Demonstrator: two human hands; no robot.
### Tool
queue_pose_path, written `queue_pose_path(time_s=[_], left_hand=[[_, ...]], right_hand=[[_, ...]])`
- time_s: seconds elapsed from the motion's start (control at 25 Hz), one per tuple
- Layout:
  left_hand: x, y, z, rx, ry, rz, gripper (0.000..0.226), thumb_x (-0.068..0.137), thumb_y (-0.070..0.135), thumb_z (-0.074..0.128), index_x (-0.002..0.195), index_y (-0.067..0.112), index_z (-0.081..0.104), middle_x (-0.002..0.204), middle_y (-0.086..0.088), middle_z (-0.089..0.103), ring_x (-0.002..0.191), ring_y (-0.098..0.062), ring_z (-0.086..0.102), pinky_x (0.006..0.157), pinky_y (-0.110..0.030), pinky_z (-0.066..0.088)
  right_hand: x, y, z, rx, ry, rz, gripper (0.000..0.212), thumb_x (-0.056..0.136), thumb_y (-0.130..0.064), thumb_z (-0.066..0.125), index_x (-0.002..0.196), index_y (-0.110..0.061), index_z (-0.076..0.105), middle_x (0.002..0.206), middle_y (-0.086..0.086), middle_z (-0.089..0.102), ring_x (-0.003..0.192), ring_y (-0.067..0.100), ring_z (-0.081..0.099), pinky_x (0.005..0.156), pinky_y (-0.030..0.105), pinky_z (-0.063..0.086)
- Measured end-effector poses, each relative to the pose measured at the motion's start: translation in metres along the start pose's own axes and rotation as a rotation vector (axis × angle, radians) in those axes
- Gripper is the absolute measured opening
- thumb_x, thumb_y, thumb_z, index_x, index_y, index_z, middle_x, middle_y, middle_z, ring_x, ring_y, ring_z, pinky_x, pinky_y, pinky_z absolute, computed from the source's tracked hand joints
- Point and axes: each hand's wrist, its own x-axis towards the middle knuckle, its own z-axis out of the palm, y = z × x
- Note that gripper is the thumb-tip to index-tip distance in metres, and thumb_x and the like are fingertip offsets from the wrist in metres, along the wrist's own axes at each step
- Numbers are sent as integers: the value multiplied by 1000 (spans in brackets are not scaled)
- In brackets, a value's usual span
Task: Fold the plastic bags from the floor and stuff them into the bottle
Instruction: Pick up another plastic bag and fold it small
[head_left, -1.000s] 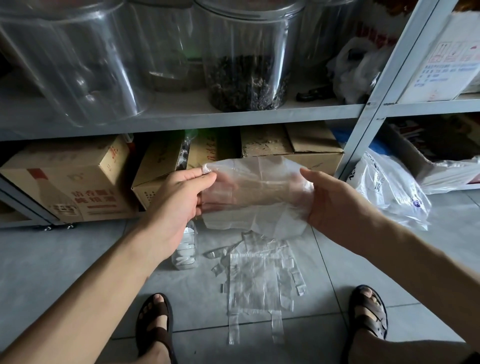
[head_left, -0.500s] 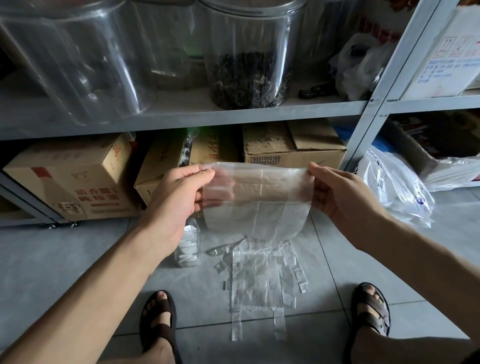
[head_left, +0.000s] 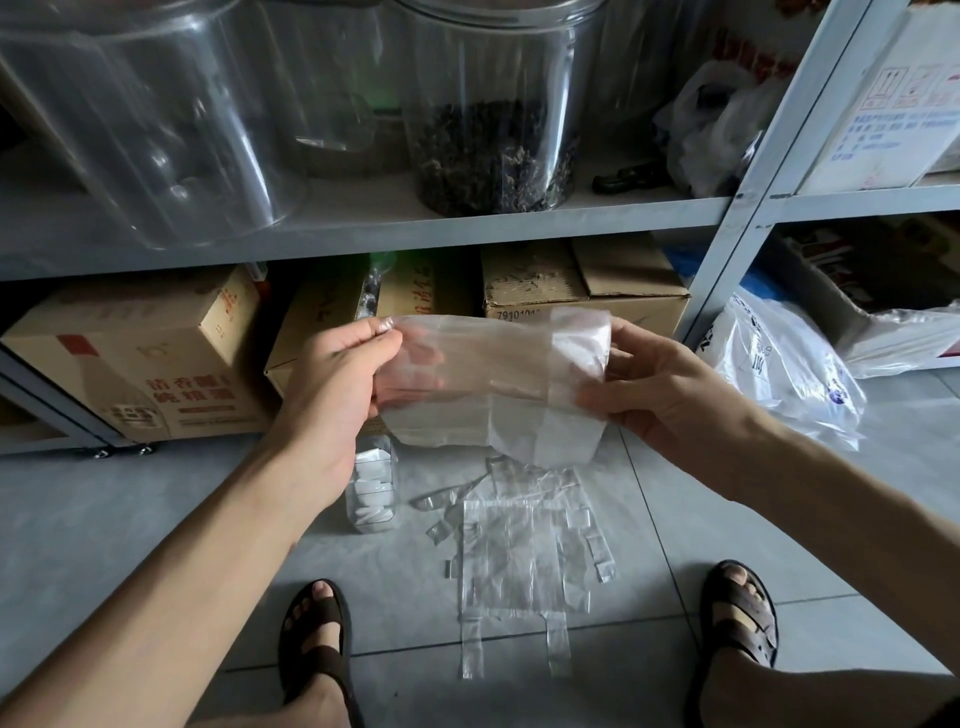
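The fingers (head_left: 382, 328) of the left hand (head_left: 332, 384) are pinching the bag (head_left: 493, 384) at its top left corner. Those of the right hand (head_left: 660, 387) are pinching its right side, where a strip is folding over. The bag is hanging above the bottle (head_left: 373, 491) and the bags (head_left: 519, 551) lying on the floor (head_left: 130, 519). To my eye, this fold is needing level, taut edges.

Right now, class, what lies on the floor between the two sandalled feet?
In the head view, flattened clear plastic bags lie between the left foot and the right foot.
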Motion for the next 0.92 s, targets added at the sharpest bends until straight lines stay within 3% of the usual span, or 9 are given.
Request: queue_pose_path(time_s=[0.16, 0.24, 0.4, 0.48, 0.56, 0.64, 0.72, 0.84, 0.92], left_hand=[[2, -3, -1, -1, -43, -21, 21, 100, 6, 51, 91, 10, 70, 89, -11, 78, 74, -28, 75, 68, -36, 58], [3, -6, -2, -6, -56, -32, 22, 100, 5, 51, 91, 9, 71, 92, -15, 77, 77, -31, 75, 71, -40, 59], [2, -6, -1, -23, -52, -30, 18, 99, 4, 51, 97, 10, 68, 90, -11, 77, 76, -26, 75, 66, -34, 59], [3, -8, 0, -29, -28, -24, 17, 97, 7, 58, 111, 13, 65, 89, -6, 78, 79, -22, 76, 77, -39, 59], [4, -9, -1, 13, -28, 23, 36, 89, 13, 70, 122, 23, 61, 99, -9, 76, 89, -24, 75, 92, -48, 56], [2, -8, 0, 48, -78, 92, 47, 85, 10, 75, 126, 28, 60, 100, -12, 75, 89, -25, 75, 85, -35, 57], [-1, -6, 1, 56, -128, 129, 38, 86, 2, 73, 118, 21, 66, 92, -11, 76, 82, -24, 76, 70, -19, 54], [-3, -4, 2, 66, -137, 158, 20, 85, -2, 72, 97, 13, 73, 86, -9, 77, 80, -21, 75, 70, -20, 55], [-3, -5, 0, 46, -132, 167, 17, 84, -4, 72, 92, 11, 74, 84, -9, 77, 81, -21, 75, 73, -23, 57]], right_hand=[[1, 1, 2, 50, 102, 44, 22, 90, -11, 60, 106, -11, 75, 104, 11, 72, 91, 22, 69, 86, 34, 55], [2, 3, 0, 51, 223, 54, 20, 94, -17, 59, 90, -10, 77, 90, 8, 72, 81, 18, 67, 83, 33, 56], [0, 2, 0, -16, 350, -46, 15, 97, -13, 59, 88, -6, 70, 79, 5, 69, 74, 16, 65, 76, 30, 57], [-1, 2, 1, -62, 385, -78, 15, 97, -14, 60, 86, -8, 68, 77, 4, 68, 73, 15, 64, 81, 35, 54], [-1, 2, 1, -84, 408, -89, 15, 96, -16, 61, 84, -10, 69, 75, 2, 67, 71, 14, 63, 83, 38, 53], [-1, 3, 1, -82, 423, -98, 15, 96, -16, 61, 85, -10, 69, 75, 1, 66, 70, 14, 62, 82, 38, 52], [-1, 3, 2, -96, 424, -104, 14, 97, -17, 61, 89, -9, 69, 77, 2, 65, 71, 14, 61, 81, 37, 52], [-1, 3, 1, -139, 410, -130, 16, 92, -16, 66, 106, -7, 66, 82, 4, 68, 75, 16, 65, 77, 31, 56], [-3, 2, -1, -148, 395, -177, 42, 83, -14, 72, 123, -12, 58, 83, 6, 70, 77, 18, 69, 75, 30, 58]])
